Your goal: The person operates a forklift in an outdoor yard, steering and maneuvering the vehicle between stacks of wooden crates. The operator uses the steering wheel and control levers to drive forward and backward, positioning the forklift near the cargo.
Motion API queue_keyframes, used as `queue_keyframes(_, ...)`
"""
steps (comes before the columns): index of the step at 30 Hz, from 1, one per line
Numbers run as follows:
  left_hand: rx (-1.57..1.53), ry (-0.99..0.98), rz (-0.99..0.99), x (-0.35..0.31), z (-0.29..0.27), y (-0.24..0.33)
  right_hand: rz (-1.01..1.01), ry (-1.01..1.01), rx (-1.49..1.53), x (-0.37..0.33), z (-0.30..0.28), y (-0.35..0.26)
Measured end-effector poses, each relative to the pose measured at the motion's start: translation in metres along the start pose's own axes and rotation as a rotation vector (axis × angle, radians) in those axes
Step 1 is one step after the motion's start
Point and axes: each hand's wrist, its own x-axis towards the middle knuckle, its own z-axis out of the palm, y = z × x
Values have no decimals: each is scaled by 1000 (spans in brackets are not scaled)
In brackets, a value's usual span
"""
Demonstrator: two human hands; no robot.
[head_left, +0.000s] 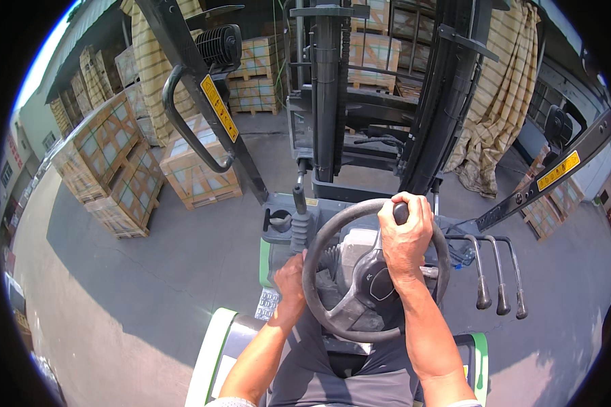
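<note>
I sit at the controls of a forklift. My right hand is closed round the dark spinner knob at the upper right of the black steering wheel. My left hand is curled low beside the wheel's left rim, just below the ribbed grey boot of an upright lever. What its fingers close on is hidden. To the right of the wheel hang three control levers with black knobs, touched by neither hand.
Ahead stands the dark lift mast. Strapped wooden crates are stacked at left, with another crate beside them. More crates stand behind the mast. A striped curtain hangs at right. Shadow and sunlight fall on the concrete floor.
</note>
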Motion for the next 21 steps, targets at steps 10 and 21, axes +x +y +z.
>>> queue_keyframes(10, -12, 26, -52, -17, -17, 15, -207, -366, 217, -144, -29, -97)
queue_keyframes(21, -53, -57, -100, -11, -21, 31, 271, -138, -97, -133, -154, 50)
